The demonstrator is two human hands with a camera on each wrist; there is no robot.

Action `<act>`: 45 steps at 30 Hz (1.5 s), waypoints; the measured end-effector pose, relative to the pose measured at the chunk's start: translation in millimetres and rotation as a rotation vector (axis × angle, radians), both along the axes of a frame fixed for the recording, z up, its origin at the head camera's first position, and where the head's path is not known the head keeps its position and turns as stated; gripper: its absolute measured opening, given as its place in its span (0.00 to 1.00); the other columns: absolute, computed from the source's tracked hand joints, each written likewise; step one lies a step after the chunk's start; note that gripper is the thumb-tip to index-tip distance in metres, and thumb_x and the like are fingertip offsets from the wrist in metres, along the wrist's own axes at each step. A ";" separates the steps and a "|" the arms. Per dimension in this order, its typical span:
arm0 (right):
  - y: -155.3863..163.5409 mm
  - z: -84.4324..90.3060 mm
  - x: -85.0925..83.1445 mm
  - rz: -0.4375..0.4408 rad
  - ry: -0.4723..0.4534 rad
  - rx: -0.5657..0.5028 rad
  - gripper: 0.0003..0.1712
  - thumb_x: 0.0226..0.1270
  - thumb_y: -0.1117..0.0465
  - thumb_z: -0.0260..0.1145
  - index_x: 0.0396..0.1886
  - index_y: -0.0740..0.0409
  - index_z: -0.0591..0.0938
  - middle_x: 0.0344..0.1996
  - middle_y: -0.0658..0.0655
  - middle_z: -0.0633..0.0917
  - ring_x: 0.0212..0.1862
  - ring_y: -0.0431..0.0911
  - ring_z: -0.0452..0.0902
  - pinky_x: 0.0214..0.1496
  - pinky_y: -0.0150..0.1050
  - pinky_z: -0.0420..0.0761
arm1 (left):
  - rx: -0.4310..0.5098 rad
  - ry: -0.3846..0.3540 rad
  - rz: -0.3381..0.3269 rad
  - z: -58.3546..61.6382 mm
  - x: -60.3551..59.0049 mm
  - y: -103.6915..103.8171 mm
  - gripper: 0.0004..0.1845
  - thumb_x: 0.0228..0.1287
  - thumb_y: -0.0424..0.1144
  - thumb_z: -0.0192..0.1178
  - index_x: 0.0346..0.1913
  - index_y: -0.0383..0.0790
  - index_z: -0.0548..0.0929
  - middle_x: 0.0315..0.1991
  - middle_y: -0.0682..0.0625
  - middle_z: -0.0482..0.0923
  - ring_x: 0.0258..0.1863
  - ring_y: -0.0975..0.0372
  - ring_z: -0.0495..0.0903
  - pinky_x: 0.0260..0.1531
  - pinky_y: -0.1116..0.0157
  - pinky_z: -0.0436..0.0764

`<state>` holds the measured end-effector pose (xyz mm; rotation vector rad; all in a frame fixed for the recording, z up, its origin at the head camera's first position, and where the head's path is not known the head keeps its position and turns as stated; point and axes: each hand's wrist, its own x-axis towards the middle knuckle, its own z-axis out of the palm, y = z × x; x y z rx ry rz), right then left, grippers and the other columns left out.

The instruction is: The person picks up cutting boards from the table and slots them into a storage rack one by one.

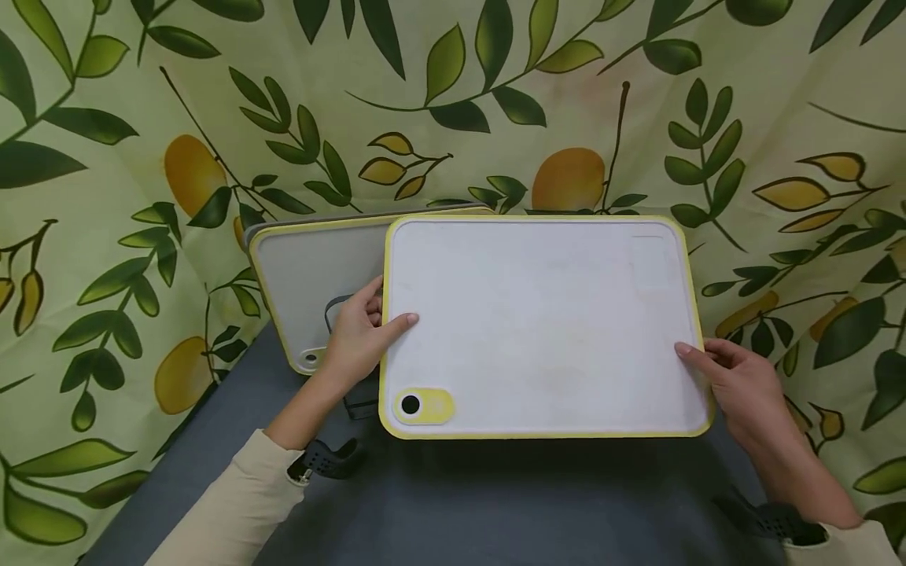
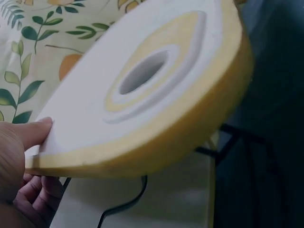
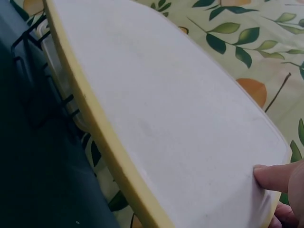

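Observation:
A white cutting board (image 1: 545, 314) with a yellow rim is held up above the table, its broad face turned to the head camera. A yellow patch with a round hole (image 1: 410, 405) marks its lower left corner. My left hand (image 1: 361, 338) grips the left edge, thumb on the front face and fingers behind. On the opposite edge, lower down, my right hand (image 1: 746, 389) pinches the board the same way. The left wrist view shows the thick yellow edge (image 2: 142, 152) and the left thumb (image 2: 35, 133) on the white face.
Behind the held board, a second yellow-rimmed board (image 1: 304, 275) leans back, with a grey edge showing behind it. A black wire rack (image 1: 359, 407) stands there, partly hidden. The dark table (image 1: 467, 503) meets a leaf-patterned cloth (image 1: 233, 47) at the back and sides.

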<state>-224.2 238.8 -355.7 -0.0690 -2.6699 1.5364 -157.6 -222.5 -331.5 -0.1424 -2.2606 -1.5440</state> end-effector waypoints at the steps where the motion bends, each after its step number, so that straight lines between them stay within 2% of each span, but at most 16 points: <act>1: -2.0 1.1 -0.8 0.018 0.006 0.021 0.26 0.70 0.42 0.66 0.56 0.56 0.79 0.28 0.33 0.77 0.31 0.33 0.75 0.31 0.31 0.78 | 0.001 0.016 0.001 0.7 0.2 -2.7 0.40 0.62 0.32 0.71 0.75 0.36 0.65 0.42 0.32 0.84 0.30 0.64 0.88 0.30 0.68 0.87; 4: -6.8 5.2 -3.4 0.065 0.025 0.088 0.38 0.72 0.42 0.63 0.66 0.69 0.73 0.30 0.34 0.76 0.32 0.34 0.72 0.32 0.30 0.75 | -0.007 0.049 0.008 2.8 1.3 -10.9 0.39 0.62 0.32 0.71 0.74 0.36 0.66 0.41 0.31 0.84 0.27 0.69 0.87 0.29 0.68 0.87; 7: -11.3 11.5 -6.4 0.090 0.039 0.128 0.43 0.72 0.41 0.63 0.71 0.71 0.69 0.33 0.37 0.75 0.34 0.34 0.70 0.33 0.28 0.73 | -0.019 0.058 0.017 6.5 2.9 -18.9 0.39 0.62 0.32 0.70 0.75 0.36 0.66 0.42 0.31 0.84 0.27 0.73 0.86 0.29 0.69 0.87; 13: -26.2 22.7 -14.2 0.126 0.067 0.136 0.42 0.72 0.41 0.63 0.70 0.70 0.70 0.35 0.41 0.75 0.36 0.36 0.69 0.35 0.28 0.72 | -0.053 0.078 0.044 15.3 8.9 -34.0 0.39 0.63 0.33 0.70 0.75 0.36 0.66 0.42 0.31 0.85 0.27 0.74 0.85 0.28 0.70 0.86; 21: -47.1 28.9 -27.2 0.191 0.101 0.095 0.38 0.73 0.42 0.63 0.67 0.69 0.73 0.34 0.42 0.76 0.35 0.37 0.70 0.34 0.29 0.73 | -0.064 0.098 0.071 20.1 13.4 -52.6 0.38 0.64 0.34 0.70 0.75 0.38 0.66 0.41 0.30 0.84 0.28 0.74 0.86 0.29 0.70 0.86; 28: -64.4 36.2 -36.9 0.213 0.099 0.040 0.37 0.72 0.42 0.64 0.67 0.65 0.74 0.33 0.41 0.77 0.37 0.36 0.73 0.36 0.28 0.77 | -0.001 0.014 0.023 32.1 15.3 -72.3 0.39 0.64 0.35 0.70 0.74 0.32 0.63 0.35 0.58 0.88 0.30 0.71 0.88 0.32 0.70 0.87; 32: -76.7 43.0 -40.2 0.220 0.106 0.020 0.36 0.72 0.42 0.64 0.67 0.65 0.75 0.35 0.44 0.77 0.37 0.36 0.74 0.35 0.28 0.78 | -0.023 -0.024 0.034 37.8 15.5 -84.1 0.40 0.64 0.38 0.70 0.72 0.29 0.60 0.35 0.61 0.88 0.29 0.73 0.88 0.32 0.72 0.86; 36: -89.3 45.5 -45.5 0.239 0.122 -0.011 0.34 0.72 0.44 0.65 0.65 0.66 0.76 0.34 0.45 0.77 0.36 0.36 0.75 0.35 0.28 0.79 | -0.062 -0.024 0.065 42.3 17.2 -93.2 0.38 0.65 0.37 0.69 0.71 0.29 0.61 0.31 0.69 0.86 0.28 0.74 0.87 0.30 0.73 0.85; 41: -100.8 45.1 -53.0 0.270 0.132 -0.056 0.33 0.72 0.44 0.65 0.63 0.66 0.76 0.33 0.43 0.78 0.36 0.36 0.76 0.37 0.27 0.80 | -0.074 -0.001 0.085 48.1 18.7 -101.0 0.30 0.64 0.32 0.68 0.65 0.36 0.65 0.29 0.72 0.84 0.26 0.73 0.87 0.27 0.72 0.85; 45: -107.0 45.4 -59.0 0.284 0.141 -0.081 0.32 0.71 0.44 0.65 0.61 0.65 0.77 0.32 0.43 0.78 0.37 0.37 0.76 0.38 0.28 0.80 | -0.087 0.016 0.102 54.4 18.4 -107.1 0.31 0.64 0.31 0.68 0.65 0.39 0.65 0.29 0.72 0.84 0.27 0.74 0.86 0.28 0.74 0.85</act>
